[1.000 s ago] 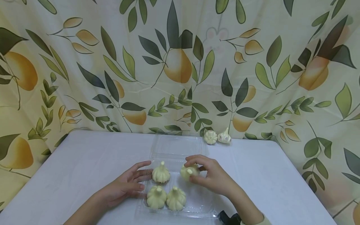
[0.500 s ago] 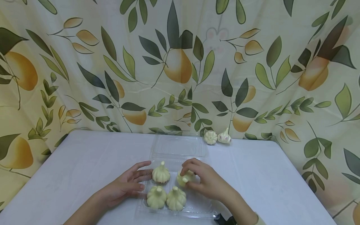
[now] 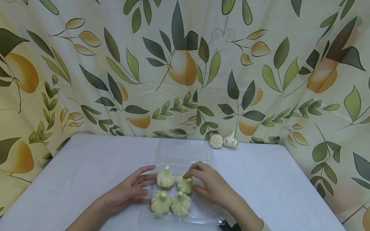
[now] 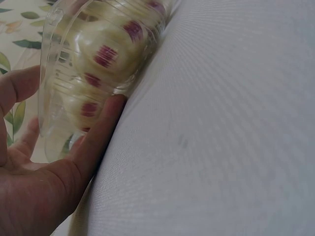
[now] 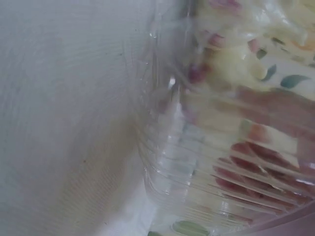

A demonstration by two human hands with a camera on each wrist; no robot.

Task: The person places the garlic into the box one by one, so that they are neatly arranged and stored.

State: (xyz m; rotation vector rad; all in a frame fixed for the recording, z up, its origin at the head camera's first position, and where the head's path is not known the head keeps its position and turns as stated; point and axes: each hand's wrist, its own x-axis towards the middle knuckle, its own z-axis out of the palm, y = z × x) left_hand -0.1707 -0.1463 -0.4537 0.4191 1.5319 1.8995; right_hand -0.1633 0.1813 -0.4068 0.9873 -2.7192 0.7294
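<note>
The left hand (image 3: pixel 128 192), fingers apart, touches the clear box (image 3: pixel 203 208) at nine o'clock — the right hand (image 3: pixel 212 183) pinches a garlic (image 3: pixel 184 186) at twelve — three more garlics (image 3: pixel 181 205) sit inside

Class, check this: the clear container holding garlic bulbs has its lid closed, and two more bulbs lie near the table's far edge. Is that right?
No, the lid is open, laid back beyond the clear container, as the head view shows; the rest is right.

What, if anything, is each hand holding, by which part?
The left hand grips nothing, resting against the clear plastic container. The right hand touches a pale-yellow, ridged garlic bulb near its top; gripping is unclear.
</note>
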